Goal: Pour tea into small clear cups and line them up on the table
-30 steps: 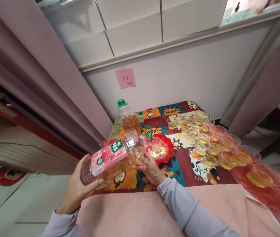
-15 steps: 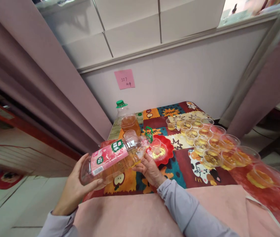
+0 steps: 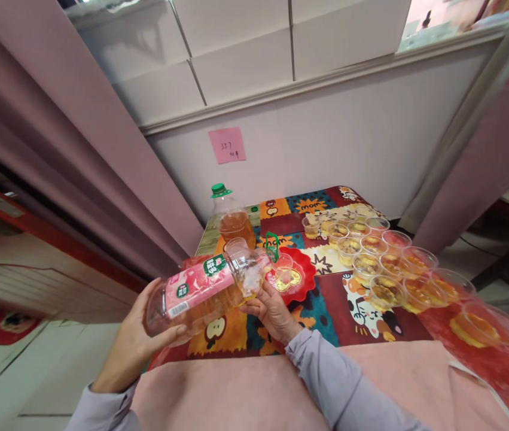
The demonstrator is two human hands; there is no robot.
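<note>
A large clear bottle (image 3: 204, 287) with a pink label and amber drink lies almost on its side in both my hands. My left hand (image 3: 140, 338) cups its base from below. My right hand (image 3: 272, 308) grips it near the neck. Its open mouth, with a green ring, points at a small clear cup (image 3: 283, 267) standing on a red plate (image 3: 301, 276). Another empty clear cup (image 3: 236, 244) stands just behind the bottle.
A second bottle (image 3: 232, 218) with a green cap stands at the table's far left. Several clear cups of amber drink (image 3: 386, 257) fill the right side of the colourful cartoon tablecloth (image 3: 326, 299). A pink cloth (image 3: 245, 389) covers the near edge. A pink note (image 3: 227, 145) hangs on the wall.
The bottle has tipped slightly further, and the liquid has shifted toward its neck. Both hands keep their hold in nearly the same place.
</note>
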